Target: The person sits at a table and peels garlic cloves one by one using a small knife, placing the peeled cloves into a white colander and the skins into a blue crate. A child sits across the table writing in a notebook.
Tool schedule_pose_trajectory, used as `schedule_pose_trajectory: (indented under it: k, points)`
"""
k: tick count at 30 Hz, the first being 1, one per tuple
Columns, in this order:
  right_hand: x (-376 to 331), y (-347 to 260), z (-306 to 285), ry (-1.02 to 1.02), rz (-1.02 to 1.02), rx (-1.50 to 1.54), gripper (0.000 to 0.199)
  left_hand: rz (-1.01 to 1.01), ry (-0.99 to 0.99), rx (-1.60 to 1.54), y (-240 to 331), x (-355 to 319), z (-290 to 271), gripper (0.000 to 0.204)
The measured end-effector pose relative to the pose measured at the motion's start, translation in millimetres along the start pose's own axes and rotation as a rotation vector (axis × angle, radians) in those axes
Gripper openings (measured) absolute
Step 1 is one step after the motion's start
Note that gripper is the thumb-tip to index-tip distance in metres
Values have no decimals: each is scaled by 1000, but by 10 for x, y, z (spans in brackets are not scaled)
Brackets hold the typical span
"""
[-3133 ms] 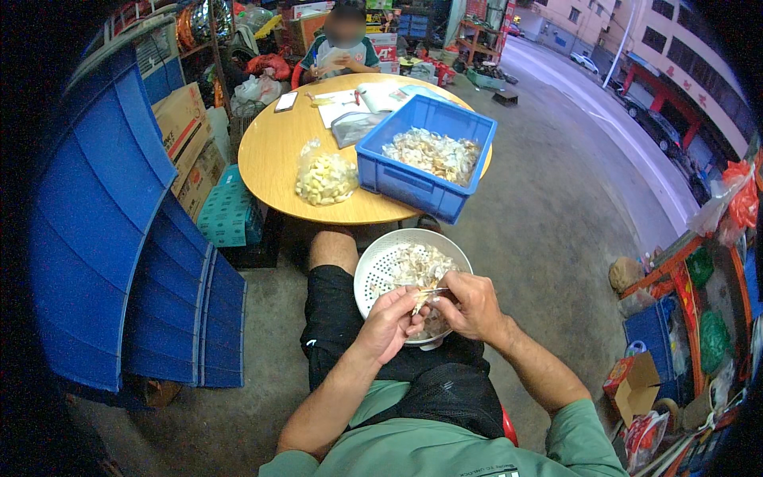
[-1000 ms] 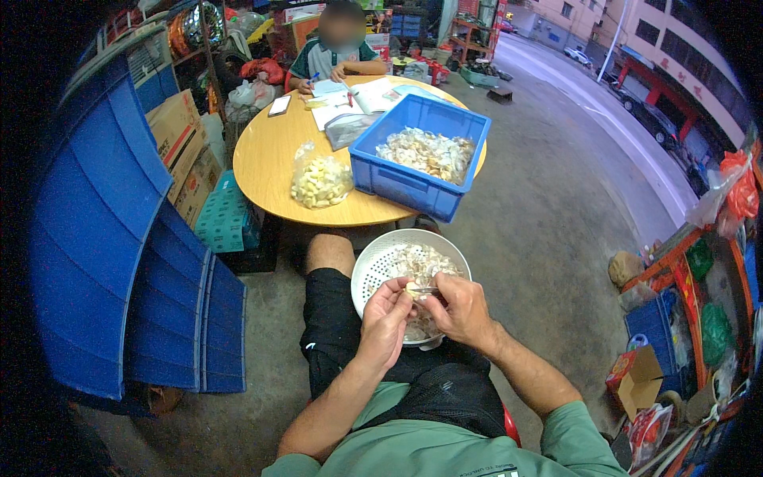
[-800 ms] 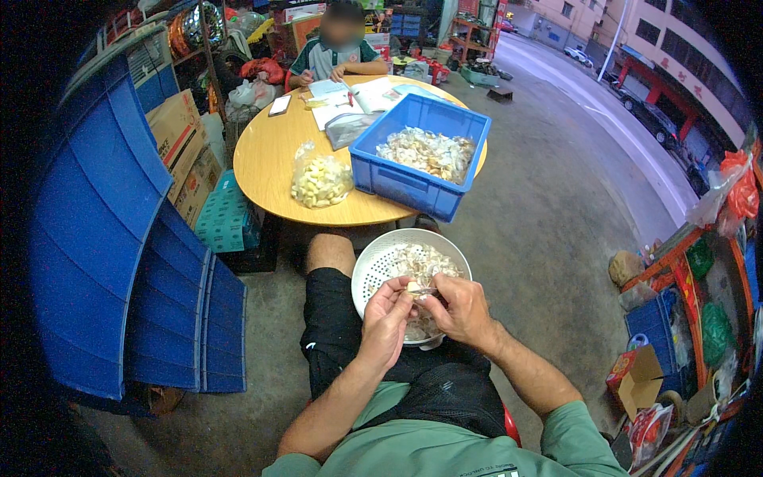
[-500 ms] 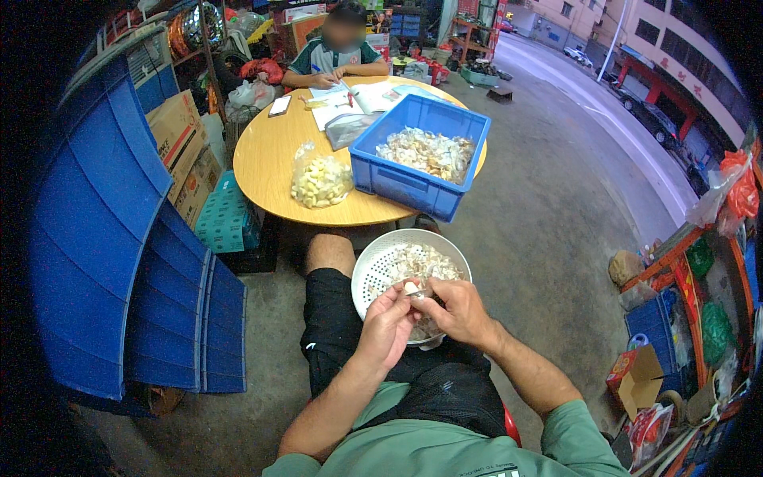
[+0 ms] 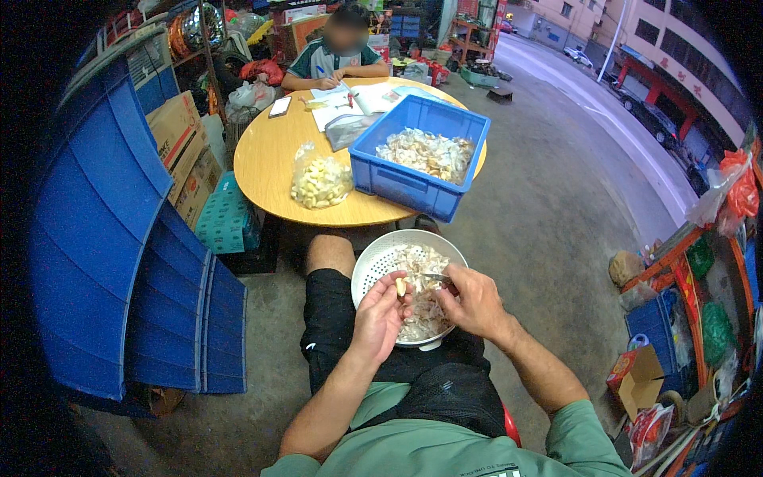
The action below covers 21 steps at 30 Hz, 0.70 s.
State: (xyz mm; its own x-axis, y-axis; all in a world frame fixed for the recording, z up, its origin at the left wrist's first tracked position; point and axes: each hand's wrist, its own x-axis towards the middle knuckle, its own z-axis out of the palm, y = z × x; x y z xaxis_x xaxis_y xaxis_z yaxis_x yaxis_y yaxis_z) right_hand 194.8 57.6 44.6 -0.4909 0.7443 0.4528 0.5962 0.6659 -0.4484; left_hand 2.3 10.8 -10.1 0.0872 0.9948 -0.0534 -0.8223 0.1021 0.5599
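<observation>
Head view: a seated person's two bare hands meet above a white colander [image 5: 368, 274] at the lap.
Left hand [image 5: 377, 322]: thumb and fingertips pinched together on a pale yellow clove [image 5: 400, 286], which stands roughly upright over the colander's left half.
Right hand [image 5: 477, 302]: fingers curled around a small knife [image 5: 435, 277], its blade pointing left, near the clove; whether the two touch I cannot tell.
Slip risk: the clove looks small and smooth, so a light pinch could let it drop among the papery skins [image 5: 423, 324] below, where its pale colour might make it hard to find.
Cut risk: the blade points at the left fingertips; a push that skids off the clove could nick them.
Colander risk: it seems to depend on the legs for support, so a shifted knee could tilt it and spill skins.
Bag: a clear plastic bag [image 5: 320, 183] of similar cloves stands on the round table [image 5: 258, 175]; a bump might tip it, and I cannot tell whether it is tied.
Crate: a blue crate [image 5: 401, 180] with more pale, skin-covered pieces appears to jut past the table's edge, so a knock from below could unsettle it.
</observation>
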Motion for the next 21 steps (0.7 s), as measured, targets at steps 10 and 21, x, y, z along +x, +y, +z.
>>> schedule_pose_trajectory:
  k: [10, 21]
  points:
    - [7, 8, -58, -44, 52, -33, 23, -31, 15, 75, -18, -13, 14, 26]
    - [51, -108, 118, -48, -88, -7, 28, -39, 29, 192, -115, -64, 73, 27]
